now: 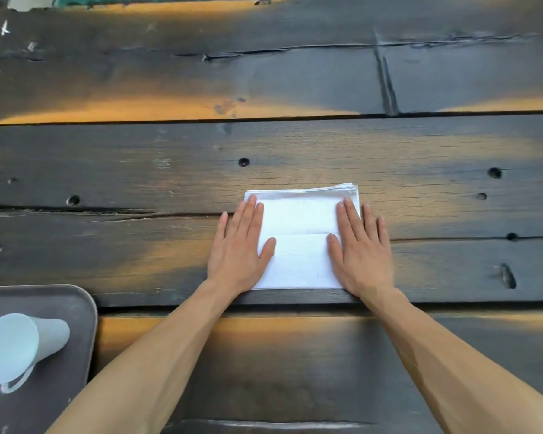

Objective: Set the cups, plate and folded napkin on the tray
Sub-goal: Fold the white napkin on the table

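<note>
Table (pixel 295 145): dark, weathered wooden planks with worn orange patches, cracks and small round holes; one table, carrying everything in sight.
Tray (pixel 60 296): one grey tray with a rounded corner, at the near left of the table, partly cut off by the edge of view, well apart from the napkin.
Napkin (pixel 300 245): one white cloth napkin, folded into a neat rectangle with layered edges showing at its far right corner and a faint crease across its middle; it lies flat on the table in front of the person, not on the tray.
Cup (pixel 22 346): one pale blue-white cup with a handle, lying on its side on the tray, mouth facing the near left.
Left hand (pixel 237 249): flat, palm down, on the napkin's left edge; grip spread, clasping nothing.
Right hand (pixel 359 249): flat, palm down, on the napkin's right edge; grip likewise spread, only pressing.
Count: two bare hands, one napkin, one cup, one tray.
</note>
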`<action>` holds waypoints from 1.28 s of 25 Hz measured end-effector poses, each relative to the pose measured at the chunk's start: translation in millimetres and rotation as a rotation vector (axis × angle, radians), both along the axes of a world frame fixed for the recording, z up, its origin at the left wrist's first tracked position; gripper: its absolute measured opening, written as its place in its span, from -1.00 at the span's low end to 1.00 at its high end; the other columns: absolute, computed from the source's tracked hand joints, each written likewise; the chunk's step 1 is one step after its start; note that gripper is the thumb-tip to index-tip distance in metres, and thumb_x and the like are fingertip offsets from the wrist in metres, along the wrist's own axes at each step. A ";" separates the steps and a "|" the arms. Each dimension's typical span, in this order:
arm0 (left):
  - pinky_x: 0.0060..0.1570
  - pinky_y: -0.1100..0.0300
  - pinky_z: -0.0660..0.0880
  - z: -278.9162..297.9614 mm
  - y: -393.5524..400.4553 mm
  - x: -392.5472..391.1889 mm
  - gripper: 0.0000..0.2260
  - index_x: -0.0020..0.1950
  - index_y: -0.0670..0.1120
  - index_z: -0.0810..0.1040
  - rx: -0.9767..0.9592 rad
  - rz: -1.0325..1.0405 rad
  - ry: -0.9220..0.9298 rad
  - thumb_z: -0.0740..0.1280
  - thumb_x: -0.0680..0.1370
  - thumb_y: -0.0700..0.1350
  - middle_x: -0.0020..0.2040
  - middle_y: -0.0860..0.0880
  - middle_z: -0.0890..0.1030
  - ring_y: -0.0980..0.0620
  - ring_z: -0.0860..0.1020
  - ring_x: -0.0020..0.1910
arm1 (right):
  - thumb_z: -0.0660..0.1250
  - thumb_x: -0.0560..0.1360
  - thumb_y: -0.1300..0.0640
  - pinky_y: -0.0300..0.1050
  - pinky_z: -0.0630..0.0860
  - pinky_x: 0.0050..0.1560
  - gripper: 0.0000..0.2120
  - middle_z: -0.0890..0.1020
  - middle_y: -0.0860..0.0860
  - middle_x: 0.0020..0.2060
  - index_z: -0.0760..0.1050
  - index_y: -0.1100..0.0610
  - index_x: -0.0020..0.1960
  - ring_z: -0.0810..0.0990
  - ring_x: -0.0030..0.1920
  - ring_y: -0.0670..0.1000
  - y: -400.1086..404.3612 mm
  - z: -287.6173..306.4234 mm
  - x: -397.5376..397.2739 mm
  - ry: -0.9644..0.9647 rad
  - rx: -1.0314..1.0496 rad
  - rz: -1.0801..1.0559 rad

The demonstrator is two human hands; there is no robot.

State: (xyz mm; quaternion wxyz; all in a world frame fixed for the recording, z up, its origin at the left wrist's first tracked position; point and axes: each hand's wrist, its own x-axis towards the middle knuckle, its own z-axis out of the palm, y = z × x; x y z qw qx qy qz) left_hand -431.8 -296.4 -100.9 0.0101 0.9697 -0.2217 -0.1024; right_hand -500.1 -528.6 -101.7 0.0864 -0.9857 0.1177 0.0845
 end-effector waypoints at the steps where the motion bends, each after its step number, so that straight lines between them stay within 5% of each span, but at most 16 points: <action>1: 0.54 -0.04 -0.14 1.5 -0.2 0.3 -0.38 0.61 -0.10 -0.13 0.007 -0.001 0.006 -0.12 0.64 0.19 0.61 -0.02 -0.20 0.04 -0.20 0.58 | -0.10 0.64 -0.13 0.13 -0.10 0.56 -0.42 -0.05 -0.09 0.60 -0.08 0.02 0.61 -0.10 0.59 0.09 0.1 0.9 0.8 0.004 0.006 0.004; 9: 0.53 -0.12 -0.02 6.2 -43.8 -54.9 -0.47 0.59 -0.13 0.04 -0.122 -0.032 -0.049 -0.10 0.66 0.05 0.61 -0.08 0.03 -0.05 -0.02 0.59 | -0.08 0.64 -0.06 0.24 0.05 0.53 -0.42 0.10 0.10 0.58 0.05 0.18 0.59 0.01 0.58 0.16 51.2 -4.8 -24.9 -0.097 -0.038 0.168; 18: 0.54 -0.06 -0.16 0.6 33.7 -41.6 -0.39 0.61 -0.07 -0.15 0.042 0.002 0.020 -0.21 0.63 0.20 0.62 -0.04 -0.15 -0.01 -0.18 0.58 | -0.17 0.60 -0.23 0.19 0.01 0.54 -0.32 0.01 0.07 0.60 -0.05 0.12 0.61 -0.05 0.59 0.09 23.5 1.2 -38.8 0.002 -0.075 0.116; 21: 0.52 -0.10 -0.03 5.4 46.4 -27.4 -0.42 0.57 -0.08 0.18 -0.043 -0.064 -0.015 -0.06 0.63 0.20 0.59 -0.07 0.16 -0.09 0.08 0.57 | 0.01 0.60 -0.17 0.19 0.33 0.29 -0.37 0.23 0.10 0.54 0.12 0.13 0.57 0.28 0.48 0.17 22.6 12.6 -27.1 -0.020 -0.136 0.139; 23: 0.44 -0.08 0.13 14.0 40.3 -6.4 -0.58 0.29 -0.08 0.47 -0.175 -0.066 -0.062 0.11 0.61 0.17 0.41 -0.08 0.38 -0.12 0.30 0.43 | 0.14 0.57 -0.07 0.11 0.41 0.02 -0.45 0.39 0.07 0.44 0.23 0.09 0.51 0.47 0.25 0.21 17.9 21.7 -1.6 -0.070 -0.156 0.163; 26: 0.28 -0.08 0.32 33.9 16.2 40.6 -0.77 -0.14 -0.05 0.49 -0.220 -0.049 0.034 0.32 0.55 0.10 0.39 -0.08 0.41 -0.12 0.36 0.35 | 0.18 0.58 0.03 0.15 0.38 0.14 -0.46 0.29 0.07 0.50 0.15 0.04 0.54 0.38 0.34 0.22 -4.1 33.7 45.9 -0.043 -0.154 0.159; 29: -0.05 0.03 0.44 56.6 -11.1 90.4 -0.81 -0.17 -0.03 0.44 -0.042 -0.132 0.206 0.39 0.48 0.03 0.24 -0.02 0.49 -0.09 0.49 0.15 | 0.17 0.59 0.13 0.21 0.30 0.31 -0.47 0.29 0.07 0.50 0.15 0.00 0.53 0.27 0.44 0.19 -30.2 46.1 84.0 0.073 -0.158 0.185; 32: -0.24 0.09 0.35 67.1 -31.1 126.4 -0.71 -0.03 -0.02 0.35 0.039 -0.089 0.288 0.46 0.44 -0.09 -0.03 -0.03 0.53 -0.11 0.51 -0.08 | 0.25 0.53 0.17 0.14 0.42 0.13 -0.54 0.49 0.09 0.27 0.34 -0.04 0.42 0.45 0.25 0.20 -43.6 54.9 109.5 0.188 -0.165 0.240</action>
